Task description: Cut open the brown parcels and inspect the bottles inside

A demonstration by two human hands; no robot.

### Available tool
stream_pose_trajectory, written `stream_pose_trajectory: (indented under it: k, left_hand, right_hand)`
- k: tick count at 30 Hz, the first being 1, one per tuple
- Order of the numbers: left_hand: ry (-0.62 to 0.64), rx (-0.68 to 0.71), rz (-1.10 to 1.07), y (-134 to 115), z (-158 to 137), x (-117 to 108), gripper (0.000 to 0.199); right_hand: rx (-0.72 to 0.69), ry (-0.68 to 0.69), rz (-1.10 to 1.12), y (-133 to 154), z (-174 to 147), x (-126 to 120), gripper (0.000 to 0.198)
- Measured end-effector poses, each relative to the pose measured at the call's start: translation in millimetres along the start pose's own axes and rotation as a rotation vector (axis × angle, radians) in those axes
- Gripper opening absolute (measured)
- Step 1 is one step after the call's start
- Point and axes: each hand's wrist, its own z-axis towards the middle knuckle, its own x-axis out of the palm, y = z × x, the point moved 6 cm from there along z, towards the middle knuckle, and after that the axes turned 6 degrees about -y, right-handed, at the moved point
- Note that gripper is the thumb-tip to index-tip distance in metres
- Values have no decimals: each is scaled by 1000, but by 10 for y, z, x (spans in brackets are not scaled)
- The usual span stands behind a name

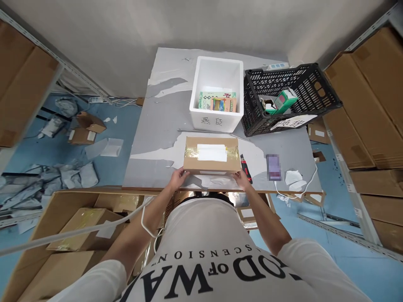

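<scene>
A taped cardboard box (192, 164) with a white label on top rests at the front of the grey table, between my hands. My left hand (179, 178) grips its near left corner, fingers curled against the cardboard. At the near right corner, my right hand (241, 178) holds the box in the same way; some fingertips are hidden behind it. Just right of the box and close to my right hand lies a red and black box cutter (246, 169).
Behind the box stand a white foam bin (217, 121) with colourful packets and a black plastic crate (289, 110) with green boxes. A phone (273, 167) on a white cable and crumpled paper (295, 180) lie right. A large carton (59, 209) of boxes stands left below.
</scene>
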Motion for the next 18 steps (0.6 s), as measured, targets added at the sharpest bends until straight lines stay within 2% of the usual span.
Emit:
stream_pose_trajectory:
  k: [4,8,12,15,18]
  left_hand:
    - [-99,26,105,-331,96,-139,54]
    - [-252,-10,211,-507,245,-229,49]
    - [-308,-41,259,-510,393,-177,50]
    - [-305,-60,308,-469,491,-139,51]
    - [-269,-73,231,-403,570,-116,52]
  right_hand:
    - [-82,5,12,270,48,-29,44]
    - [-89,-131,-206,475,105,-121,38]
    - [-50,-185,-367,573,200,-145,42]
    - [-9,-173,-380,594,293,-148,47]
    - [27,-160,-346,586,374,-159,50]
